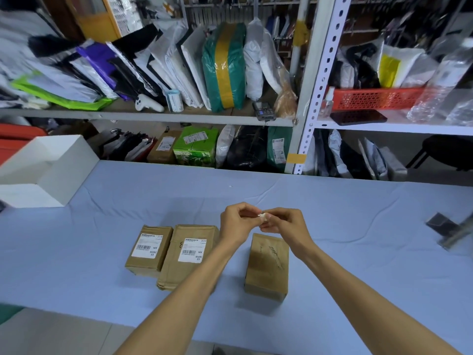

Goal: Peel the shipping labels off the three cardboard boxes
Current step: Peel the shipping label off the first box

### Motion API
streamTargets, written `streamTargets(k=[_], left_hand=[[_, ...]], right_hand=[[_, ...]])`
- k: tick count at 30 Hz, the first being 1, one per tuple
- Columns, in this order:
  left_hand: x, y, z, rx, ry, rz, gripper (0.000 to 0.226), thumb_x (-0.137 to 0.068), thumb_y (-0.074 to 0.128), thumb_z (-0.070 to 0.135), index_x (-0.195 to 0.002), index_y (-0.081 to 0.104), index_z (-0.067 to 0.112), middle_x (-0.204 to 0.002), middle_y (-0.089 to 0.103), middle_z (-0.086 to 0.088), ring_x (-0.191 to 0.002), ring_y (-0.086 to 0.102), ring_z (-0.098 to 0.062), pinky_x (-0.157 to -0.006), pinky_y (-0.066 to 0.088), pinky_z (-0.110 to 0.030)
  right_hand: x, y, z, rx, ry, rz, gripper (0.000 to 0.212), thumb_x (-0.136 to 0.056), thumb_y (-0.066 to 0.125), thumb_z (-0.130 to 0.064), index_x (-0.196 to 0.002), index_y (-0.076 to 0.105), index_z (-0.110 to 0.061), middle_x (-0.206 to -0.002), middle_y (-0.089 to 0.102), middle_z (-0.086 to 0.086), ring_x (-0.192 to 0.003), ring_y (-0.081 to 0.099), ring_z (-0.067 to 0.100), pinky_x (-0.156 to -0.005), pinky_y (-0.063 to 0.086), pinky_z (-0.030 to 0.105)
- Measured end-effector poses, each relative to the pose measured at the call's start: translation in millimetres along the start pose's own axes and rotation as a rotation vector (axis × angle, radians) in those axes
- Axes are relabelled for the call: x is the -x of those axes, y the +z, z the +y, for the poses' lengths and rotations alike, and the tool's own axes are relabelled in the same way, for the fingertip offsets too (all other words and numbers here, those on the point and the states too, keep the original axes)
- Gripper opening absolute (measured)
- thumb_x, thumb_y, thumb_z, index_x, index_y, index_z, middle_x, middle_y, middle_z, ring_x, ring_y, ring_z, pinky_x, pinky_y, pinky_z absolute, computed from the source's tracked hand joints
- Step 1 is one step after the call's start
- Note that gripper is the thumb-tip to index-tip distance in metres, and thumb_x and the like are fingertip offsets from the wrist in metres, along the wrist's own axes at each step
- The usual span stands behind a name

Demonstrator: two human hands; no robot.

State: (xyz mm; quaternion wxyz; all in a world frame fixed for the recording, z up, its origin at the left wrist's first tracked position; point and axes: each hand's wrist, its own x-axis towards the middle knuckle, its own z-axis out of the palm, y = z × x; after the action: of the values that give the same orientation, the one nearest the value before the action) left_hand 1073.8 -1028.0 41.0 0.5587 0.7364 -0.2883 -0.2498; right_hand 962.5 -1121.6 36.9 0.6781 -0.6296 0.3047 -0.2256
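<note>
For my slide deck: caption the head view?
Both hands crumple a peeled label above three boxes; two labels remain.

blue-covered table (102,239), three cardboard boxes (189,254), white tray (64,172)

Two bare forearms reach in from the bottom edge, slim and unsleeved up to the frame's edge; the left hand (236,221) and right hand (286,225) wear no gloves, rings or watch

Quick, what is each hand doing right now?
Left hand: closed, pinching the crumpled label.
Right hand: closed, pinching the same label.
</note>
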Motion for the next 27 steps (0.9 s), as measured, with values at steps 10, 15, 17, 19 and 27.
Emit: streamTargets(k=[10,15,17,19,27], left_hand=[[26,-51,-21,0.081,-0.072,0.234,0.016,-0.07,0.085,0.014,-0.072,0.069,0.013,-0.072,0.071,-0.003,-0.07,0.07,-0.01,-0.067,0.057,-0.023],[49,-108,-31,0.101,-0.125,0.374,0.018,-0.07,0.085,0.015,-0.073,0.068,0.012,-0.075,0.072,-0.007,-0.074,0.07,-0.016,-0.075,0.057,-0.03],[56,-134,-37,0.08,-0.146,0.426,0.02,-0.07,0.085,0.019,-0.076,0.069,0.008,-0.079,0.073,-0.007,-0.077,0.07,-0.017,-0.078,0.057,-0.031],[64,-160,-41,0.059,-0.173,0.484,0.023,-0.067,0.085,0.027,-0.076,0.071,0.012,-0.079,0.074,-0.004,-0.079,0.071,-0.016,-0.079,0.057,-0.032],[109,-303,-66,-0.002,-0.199,0.602,0.015,-0.07,0.083,0.017,-0.073,0.07,0.011,-0.075,0.073,-0.005,-0.076,0.07,-0.018,-0.073,0.056,-0.029]], right_hand=[[-11,58,1,0.105,-0.008,-0.174,0.018,-0.088,0.061,0.0,-0.103,0.068,0.005,-0.092,0.071,0.022,-0.082,0.071,0.03,-0.075,0.06,0.039],[-17,120,1,0.203,-0.089,-0.284,0.007,-0.078,0.073,0.003,-0.082,0.068,0.005,-0.073,0.069,0.011,-0.067,0.067,0.019,-0.067,0.056,0.033],[-17,148,-3,0.243,-0.114,-0.349,0.006,-0.076,0.075,0.001,-0.08,0.07,0.0,-0.072,0.07,0.009,-0.067,0.067,0.017,-0.067,0.055,0.031],[-15,178,-8,0.283,-0.134,-0.392,0.006,-0.077,0.075,-0.002,-0.079,0.071,-0.006,-0.072,0.071,0.009,-0.069,0.069,0.022,-0.07,0.056,0.035],[14,336,-19,0.356,-0.183,-0.496,0.023,-0.073,0.074,0.004,-0.065,0.068,-0.016,-0.056,0.066,0.0,-0.05,0.063,0.016,-0.06,0.056,0.034]])
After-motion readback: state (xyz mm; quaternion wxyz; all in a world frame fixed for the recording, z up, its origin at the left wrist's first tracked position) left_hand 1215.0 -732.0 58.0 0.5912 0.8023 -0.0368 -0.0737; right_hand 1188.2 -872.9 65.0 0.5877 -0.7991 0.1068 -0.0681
